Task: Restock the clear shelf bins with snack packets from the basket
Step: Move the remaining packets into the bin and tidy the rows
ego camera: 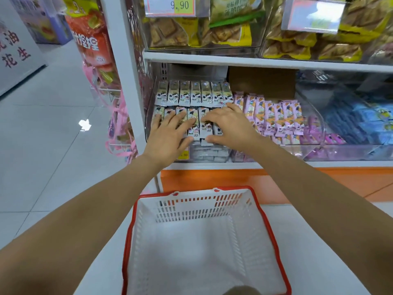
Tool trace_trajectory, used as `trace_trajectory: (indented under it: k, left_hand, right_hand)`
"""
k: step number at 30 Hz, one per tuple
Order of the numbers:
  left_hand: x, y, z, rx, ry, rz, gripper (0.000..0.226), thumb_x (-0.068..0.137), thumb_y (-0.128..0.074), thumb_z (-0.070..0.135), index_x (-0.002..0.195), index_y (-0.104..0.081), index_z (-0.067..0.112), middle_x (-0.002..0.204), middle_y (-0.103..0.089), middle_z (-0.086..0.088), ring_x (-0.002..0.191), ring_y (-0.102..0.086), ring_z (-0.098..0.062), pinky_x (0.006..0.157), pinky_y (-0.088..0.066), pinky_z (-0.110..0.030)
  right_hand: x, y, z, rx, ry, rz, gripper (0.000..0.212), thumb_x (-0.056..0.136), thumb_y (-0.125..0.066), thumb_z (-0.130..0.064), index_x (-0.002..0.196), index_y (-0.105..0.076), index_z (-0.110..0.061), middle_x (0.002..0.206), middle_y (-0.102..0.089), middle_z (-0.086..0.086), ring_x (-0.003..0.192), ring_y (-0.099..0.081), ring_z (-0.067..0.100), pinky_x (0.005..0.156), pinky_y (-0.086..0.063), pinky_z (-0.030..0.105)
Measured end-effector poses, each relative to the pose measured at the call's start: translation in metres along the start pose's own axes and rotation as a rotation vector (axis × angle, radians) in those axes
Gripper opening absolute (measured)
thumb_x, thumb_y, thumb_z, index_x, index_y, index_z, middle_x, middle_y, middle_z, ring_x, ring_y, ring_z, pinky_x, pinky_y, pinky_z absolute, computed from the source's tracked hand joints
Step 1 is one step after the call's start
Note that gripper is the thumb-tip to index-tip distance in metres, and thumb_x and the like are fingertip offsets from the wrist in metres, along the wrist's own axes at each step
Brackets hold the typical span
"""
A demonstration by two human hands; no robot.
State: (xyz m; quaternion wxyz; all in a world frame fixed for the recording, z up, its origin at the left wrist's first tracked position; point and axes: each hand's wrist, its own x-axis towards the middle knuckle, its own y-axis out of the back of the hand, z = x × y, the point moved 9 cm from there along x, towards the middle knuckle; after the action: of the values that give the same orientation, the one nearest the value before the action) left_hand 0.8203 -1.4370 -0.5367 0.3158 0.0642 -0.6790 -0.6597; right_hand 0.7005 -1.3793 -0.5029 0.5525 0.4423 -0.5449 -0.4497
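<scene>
**Two flat hands on the white packets**

Nearest the camera sits one white basket (197, 237) with a red rim, on the pale floor (42, 145) in front of the shelf (212, 60). Beyond it, two bare forearms reach into the leftmost clear bin (209, 153) on the lower shelf level. In that bin the white packets (195, 93) lie in two rows. The back row counts seven, side by side. Of the front row, five show between and beside the fingers, and the rest are hidden. Each packet is a narrow strip whose long axis runs front to back, its top end pointing to the back of the shelf, face up. The left hand (170, 135) lies open on the left part of the front row, fingers spread and straight, pressing down. The right hand (228, 124) lies open just beside it on the right part of the row, fingers straight, thumb along the near ends of the packets. Right of these, one row of six pink packets (276, 117) points the same way, then a heap of blue packets (361, 122), too blurred to count
</scene>
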Motion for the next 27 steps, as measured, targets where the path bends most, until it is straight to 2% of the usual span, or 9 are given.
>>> trace_trajectory:
  k: [3,5,8,11,14,17,20,24,27]
  left_hand:
    - [-0.002,0.000,0.000,-0.005,-0.020,0.019,0.066,0.092,-0.027,0.058,0.149,-0.039,0.025,0.155,-0.036,-0.008,0.144,-0.027,-0.033,0.119,-0.011,-0.054]
    - [-0.004,-0.003,0.000,0.014,-0.024,0.026,0.071,0.090,-0.029,0.062,0.150,-0.037,0.024,0.156,-0.034,-0.008,0.145,-0.026,-0.033,0.119,-0.011,-0.055]
    - [-0.005,-0.004,0.000,0.032,-0.022,0.032,0.065,0.093,-0.039,0.055,0.149,-0.037,0.023,0.155,-0.035,-0.010,0.144,-0.027,-0.035,0.118,-0.014,-0.055]
    - [-0.006,-0.004,0.001,0.019,-0.016,0.015,0.061,0.095,-0.052,0.044,0.149,-0.038,0.020,0.154,-0.036,-0.012,0.144,-0.028,-0.037,0.118,-0.016,-0.057]
    - [-0.004,0.000,0.003,-0.004,-0.013,-0.047,0.063,0.095,-0.055,0.044,0.150,-0.036,0.020,0.156,-0.033,-0.013,0.145,-0.025,-0.036,0.118,-0.016,-0.056]
    - [0.000,0.005,0.007,-0.003,-0.006,-0.127,0.066,0.093,-0.057,0.042,0.151,-0.035,0.019,0.158,-0.029,-0.013,0.147,-0.021,-0.035,0.119,-0.014,-0.054]
    - [0.004,0.014,0.017,-0.018,-0.020,-0.205,0.068,0.092,-0.057,0.039,0.152,-0.031,0.019,0.159,-0.025,-0.012,0.147,-0.018,-0.035,0.120,-0.011,-0.053]
    - [0.014,0.023,0.039,-0.094,-0.072,-0.315,0.070,0.095,-0.053,0.037,0.156,-0.022,0.022,0.162,-0.017,-0.009,0.150,-0.010,-0.031,0.122,-0.006,-0.050]
    - [0.024,0.019,0.052,-0.118,-0.090,-0.416,0.070,0.098,-0.046,0.039,0.157,-0.010,0.026,0.165,-0.003,-0.004,0.151,-0.001,-0.027,0.122,-0.002,-0.048]
  right_hand:
    - [-0.004,-0.001,-0.001,-0.022,-0.016,-0.036,0.068,0.080,-0.066,-0.059,0.138,-0.050,-0.027,0.144,-0.049,-0.004,0.135,-0.040,0.018,0.119,-0.005,0.044]
    - [-0.008,-0.002,-0.004,-0.077,-0.011,-0.049,0.073,0.079,-0.069,-0.056,0.141,-0.045,-0.027,0.147,-0.045,-0.002,0.139,-0.037,0.020,0.119,-0.002,0.043]
    - [-0.006,-0.003,-0.008,-0.104,-0.012,-0.010,0.069,0.077,-0.077,-0.041,0.137,-0.050,-0.023,0.142,-0.051,0.003,0.135,-0.042,0.023,0.119,-0.008,0.047]
    - [-0.004,-0.005,-0.010,-0.075,-0.036,0.019,0.067,0.071,-0.083,-0.034,0.130,-0.057,-0.017,0.132,-0.058,0.008,0.126,-0.051,0.029,0.118,-0.016,0.053]
    - [-0.008,-0.003,-0.011,-0.022,-0.039,0.014,0.073,0.069,-0.083,-0.037,0.132,-0.054,-0.015,0.135,-0.055,0.010,0.129,-0.048,0.031,0.118,-0.016,0.054]
    - [-0.020,0.015,-0.003,0.074,-0.109,0.078,0.079,0.071,-0.081,-0.042,0.138,-0.050,-0.015,0.141,-0.049,0.010,0.133,-0.043,0.031,0.117,-0.016,0.049]
    - [-0.042,0.030,0.011,0.199,-0.233,0.098,0.080,0.077,-0.078,-0.037,0.144,-0.042,-0.014,0.148,-0.041,0.011,0.133,-0.040,0.033,0.110,-0.030,0.048]
    - [-0.063,0.030,0.026,0.256,-0.338,-0.049,0.085,0.083,-0.075,-0.024,0.152,-0.027,-0.020,0.160,-0.022,0.003,0.141,-0.031,0.027,0.102,-0.042,0.044]
    - [-0.059,0.028,0.033,0.298,-0.359,-0.136,0.082,0.086,-0.071,-0.016,0.153,-0.024,-0.021,0.162,-0.014,-0.004,0.140,-0.034,0.024,0.097,-0.048,0.039]
